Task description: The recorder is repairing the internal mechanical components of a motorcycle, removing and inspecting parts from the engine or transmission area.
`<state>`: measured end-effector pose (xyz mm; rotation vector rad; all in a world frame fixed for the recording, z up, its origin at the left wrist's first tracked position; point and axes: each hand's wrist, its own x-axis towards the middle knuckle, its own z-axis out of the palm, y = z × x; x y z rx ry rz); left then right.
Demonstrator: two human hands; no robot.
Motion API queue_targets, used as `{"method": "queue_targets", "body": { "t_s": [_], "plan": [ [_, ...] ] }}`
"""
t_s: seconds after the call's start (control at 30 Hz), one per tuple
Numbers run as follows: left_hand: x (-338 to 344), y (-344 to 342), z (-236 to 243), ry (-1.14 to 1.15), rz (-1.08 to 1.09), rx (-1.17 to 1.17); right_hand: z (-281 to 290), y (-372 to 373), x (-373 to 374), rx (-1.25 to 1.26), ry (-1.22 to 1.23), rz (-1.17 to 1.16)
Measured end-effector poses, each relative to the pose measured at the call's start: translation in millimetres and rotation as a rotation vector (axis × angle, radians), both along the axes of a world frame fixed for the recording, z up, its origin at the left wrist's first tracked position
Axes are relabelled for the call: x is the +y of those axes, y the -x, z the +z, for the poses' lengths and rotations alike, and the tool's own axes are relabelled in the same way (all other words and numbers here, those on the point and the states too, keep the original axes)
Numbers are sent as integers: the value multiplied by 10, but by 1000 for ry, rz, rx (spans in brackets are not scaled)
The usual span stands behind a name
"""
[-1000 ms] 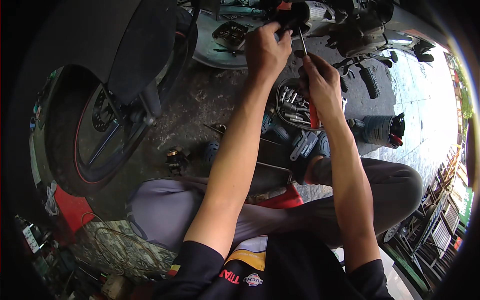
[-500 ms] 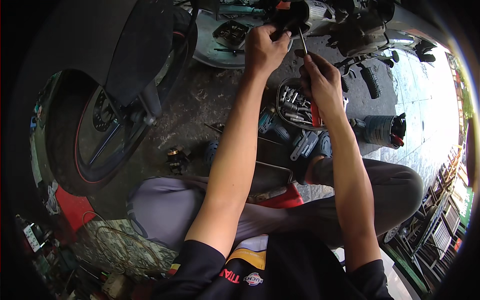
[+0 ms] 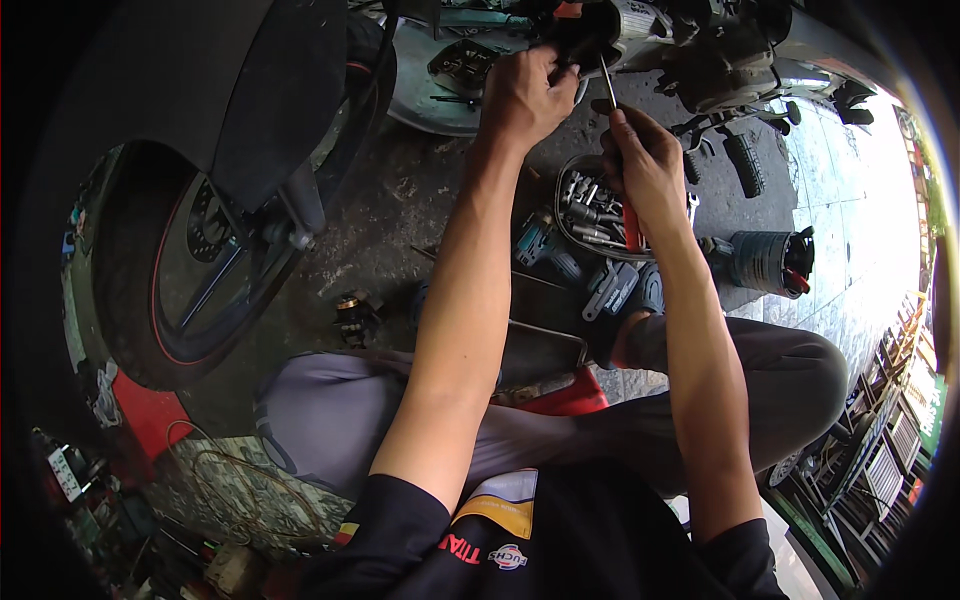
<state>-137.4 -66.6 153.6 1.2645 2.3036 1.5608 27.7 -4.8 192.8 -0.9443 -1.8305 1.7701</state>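
My left hand (image 3: 530, 95) is at the upper middle, fingers curled at a dark opening (image 3: 580, 40) in the motorbike part (image 3: 636, 25); what they grip is hidden. My right hand (image 3: 645, 160), just below and right, is closed on a slim metal tool (image 3: 608, 80) whose tip reaches that opening. A red length (image 3: 630, 230) shows below this hand; whether it is the tool's handle is unclear. Under my hands, an oval tray (image 3: 568, 225) holds several sockets and wrenches.
A front wheel (image 3: 130, 260) fills the left. Power tools (image 3: 610, 290) lie between my legs and the tray, near a small metal part (image 3: 350, 320). A cylindrical container (image 3: 758, 262) lies at right. A red object (image 3: 560, 398) is under my legs. A power strip (image 3: 62, 475) is far left.
My left hand and forearm have shifted slightly leftward. My right hand and the metal tool stay in nearly the same place.
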Motion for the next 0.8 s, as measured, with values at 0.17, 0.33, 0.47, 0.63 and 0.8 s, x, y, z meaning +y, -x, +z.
{"method": "queue_targets", "body": {
  "t_s": [0.17,0.33,0.47,0.63,0.8],
  "plan": [
    [52,-98,-100,-124,81,-30,48,-23,12,-13,-2,9],
    [35,85,-171,-131,-58,-150,54,1,-56,24,-18,12],
    [24,84,-178,-93,-107,-354,42,10,-80,40,51,-9],
    [108,8,-208,-182,66,46,-18,28,-83,39,18,-62],
    [103,-4,-251,-195,-25,-319,-58,23,-42,26,-33,-40]
  ]
}}
